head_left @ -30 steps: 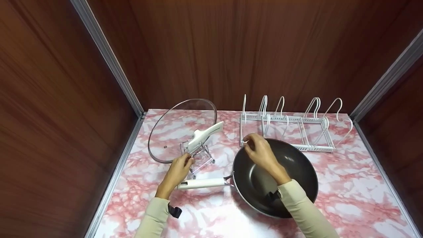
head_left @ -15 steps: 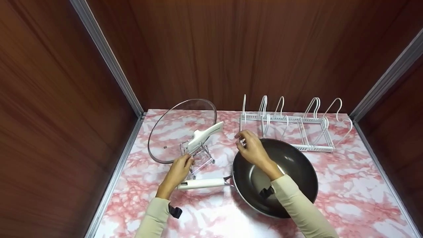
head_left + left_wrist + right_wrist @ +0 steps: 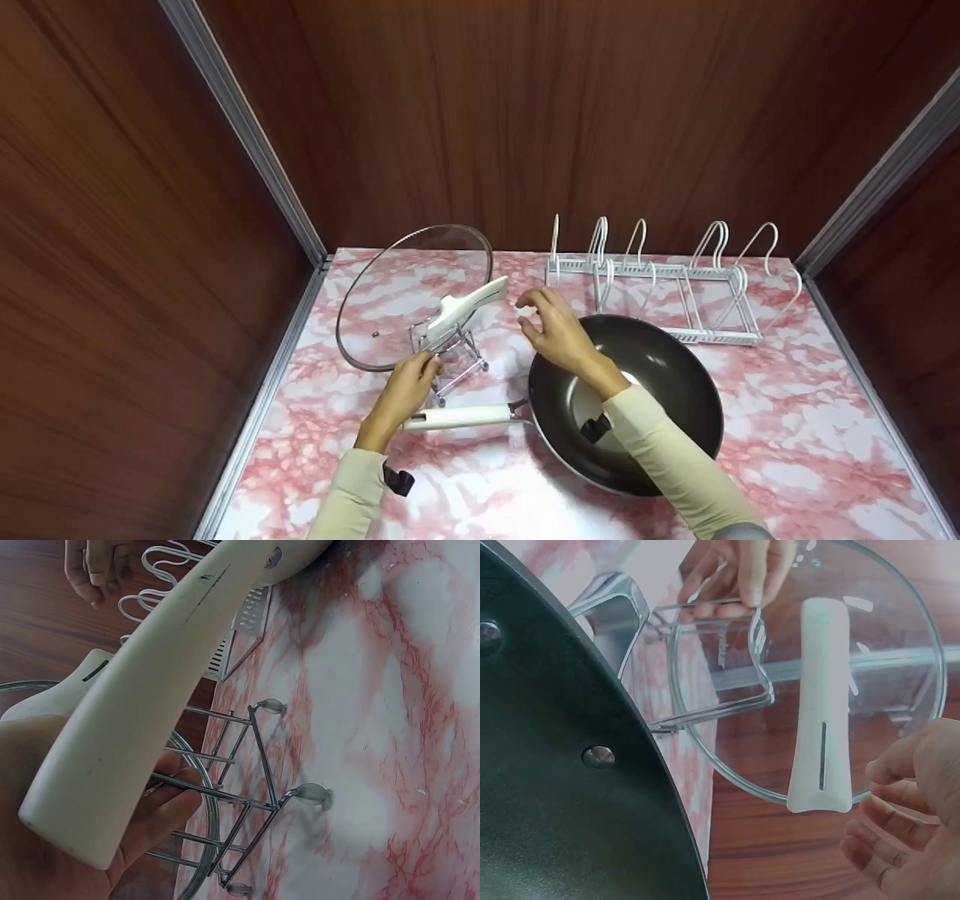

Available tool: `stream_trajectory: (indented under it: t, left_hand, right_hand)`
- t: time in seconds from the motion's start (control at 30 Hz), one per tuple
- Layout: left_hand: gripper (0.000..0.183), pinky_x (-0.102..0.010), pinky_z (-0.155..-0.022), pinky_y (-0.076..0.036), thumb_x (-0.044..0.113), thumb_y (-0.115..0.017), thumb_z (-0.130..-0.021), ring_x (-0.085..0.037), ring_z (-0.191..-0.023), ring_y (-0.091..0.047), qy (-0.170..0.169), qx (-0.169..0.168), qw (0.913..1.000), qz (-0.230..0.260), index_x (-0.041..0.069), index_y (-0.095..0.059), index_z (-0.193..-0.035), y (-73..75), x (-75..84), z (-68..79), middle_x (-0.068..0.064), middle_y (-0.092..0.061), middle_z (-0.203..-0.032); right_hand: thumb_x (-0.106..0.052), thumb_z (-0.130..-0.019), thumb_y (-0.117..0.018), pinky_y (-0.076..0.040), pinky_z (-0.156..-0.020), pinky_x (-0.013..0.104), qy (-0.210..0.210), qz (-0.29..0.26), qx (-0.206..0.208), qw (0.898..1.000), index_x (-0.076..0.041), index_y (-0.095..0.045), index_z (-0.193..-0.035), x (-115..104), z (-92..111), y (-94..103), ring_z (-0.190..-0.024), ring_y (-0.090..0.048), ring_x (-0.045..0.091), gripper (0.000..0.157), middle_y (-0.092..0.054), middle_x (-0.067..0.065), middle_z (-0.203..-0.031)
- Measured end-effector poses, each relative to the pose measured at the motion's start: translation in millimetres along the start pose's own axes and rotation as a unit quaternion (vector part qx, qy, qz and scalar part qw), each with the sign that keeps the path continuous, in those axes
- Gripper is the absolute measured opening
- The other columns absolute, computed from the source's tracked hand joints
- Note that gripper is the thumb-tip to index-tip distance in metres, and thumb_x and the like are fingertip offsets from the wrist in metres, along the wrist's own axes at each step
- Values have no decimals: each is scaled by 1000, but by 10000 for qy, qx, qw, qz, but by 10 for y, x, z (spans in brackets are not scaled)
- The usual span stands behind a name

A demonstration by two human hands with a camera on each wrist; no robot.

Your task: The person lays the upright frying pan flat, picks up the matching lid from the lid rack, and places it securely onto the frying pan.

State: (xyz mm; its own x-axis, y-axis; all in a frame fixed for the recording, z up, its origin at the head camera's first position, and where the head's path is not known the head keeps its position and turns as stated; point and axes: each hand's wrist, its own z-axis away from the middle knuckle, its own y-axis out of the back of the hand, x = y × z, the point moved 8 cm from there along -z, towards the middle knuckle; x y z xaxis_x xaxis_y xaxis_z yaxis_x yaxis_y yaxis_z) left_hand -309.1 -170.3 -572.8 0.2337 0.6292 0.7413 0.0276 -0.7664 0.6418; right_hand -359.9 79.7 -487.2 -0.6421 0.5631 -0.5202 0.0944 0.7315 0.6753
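My left hand (image 3: 403,386) pinches the front wire of a small chrome lid stand (image 3: 262,754), as the right wrist view also shows. A round glass lid (image 3: 390,281) leans upright in that stand, its long white handle (image 3: 466,300) facing right. Over the far left rim of a dark wok (image 3: 667,375) hovers my right hand (image 3: 564,336), fingers parted and holding nothing. In the right wrist view its fingers (image 3: 889,825) are near the lower end of the lid's handle, apart from it in the head view. The wok's white handle (image 3: 461,416) points left, passing beside my left wrist.
A white wire rack (image 3: 697,335) with several upright loops stands behind the wok at the back right. Brown wood-grain panels (image 3: 480,127) with metal edge strips enclose the pink marbled tabletop (image 3: 810,435) at the back and sides.
My right hand has moved left from the wok's far side towards the lid's handle, and its fingers have spread. The left hand, lid, stand and wok have stayed in place.
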Motion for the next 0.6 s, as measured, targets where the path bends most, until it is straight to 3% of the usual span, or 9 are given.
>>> stream_trajectory:
  t: [0.23, 0.6]
  left_hand:
    - [21, -42, -81, -56, 10, -56, -109, -20, -83, -65, -90, 57, 9999, -95, -2, -71, -102, -2, -1, -7, -13, -73, -91]
    - [20, -44, -82, -56, 11, -56, -110, -20, -83, -63, -107, 63, 9998, -134, 4, -70, -97, -13, -16, -15, -20, -72, -92]
  right_hand:
    - [-3, -93, -74, -49, -109, 49, 287, 184, -78, 9994, -1, -66, -120, -85, -80, -97, -122, -61, 35, 28, -66, 14, -122]
    - [-4, -92, -76, -50, -108, 49, 642, 403, -61, 9971, -1, -64, -123, -157, -181, -243, -122, -59, 36, 33, -63, 15, -127]
